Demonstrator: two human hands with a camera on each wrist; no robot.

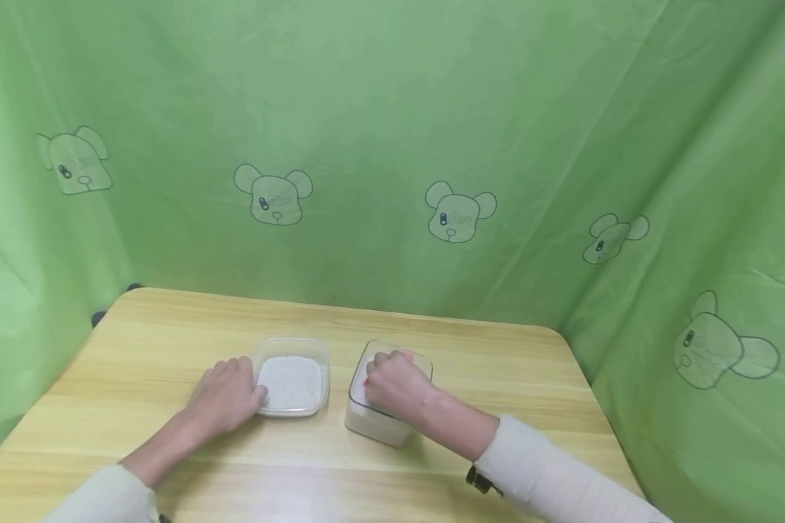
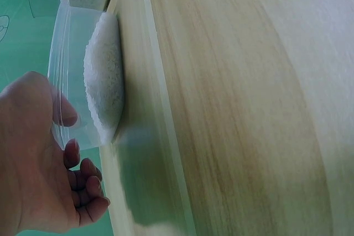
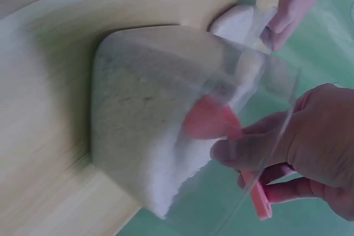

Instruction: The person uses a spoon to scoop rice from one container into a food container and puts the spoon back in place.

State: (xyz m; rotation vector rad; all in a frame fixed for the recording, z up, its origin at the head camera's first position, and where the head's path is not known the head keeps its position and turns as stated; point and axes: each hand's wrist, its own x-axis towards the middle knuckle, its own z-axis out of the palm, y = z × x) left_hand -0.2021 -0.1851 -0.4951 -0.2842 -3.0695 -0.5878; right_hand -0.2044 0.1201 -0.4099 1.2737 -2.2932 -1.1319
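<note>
There are two hands (image 1: pixel 222 398) (image 1: pixel 395 381), two pale sleeves (image 1: pixel 107 500) (image 1: pixel 549 472), two clear containers (image 1: pixel 325 379) (image 1: pixel 371 425), and two fills of white grains (image 1: pixel 291 383) (image 3: pixel 133 114), one in each container. There is one red scoop (image 3: pixel 209 120) and one wood-grained tabletop (image 1: pixel 497 378). Five outlined animal heads (image 1: pixel 78 163) (image 1: pixel 276 200) (image 1: pixel 453 218) (image 1: pixel 608 241) (image 1: pixel 709 350) show on the green cloth (image 1: pixel 366 102) in the head view.

Cartoon heads (image 1: pixel 459 219), perhaps bears, mark a green curtain (image 1: pixel 366 87) behind a wood-grained table (image 1: pixel 517 363).

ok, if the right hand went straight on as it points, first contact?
Likely the rice in the taller clear container, met by the red scoop the right hand holds; exact depth is unclear.
</note>
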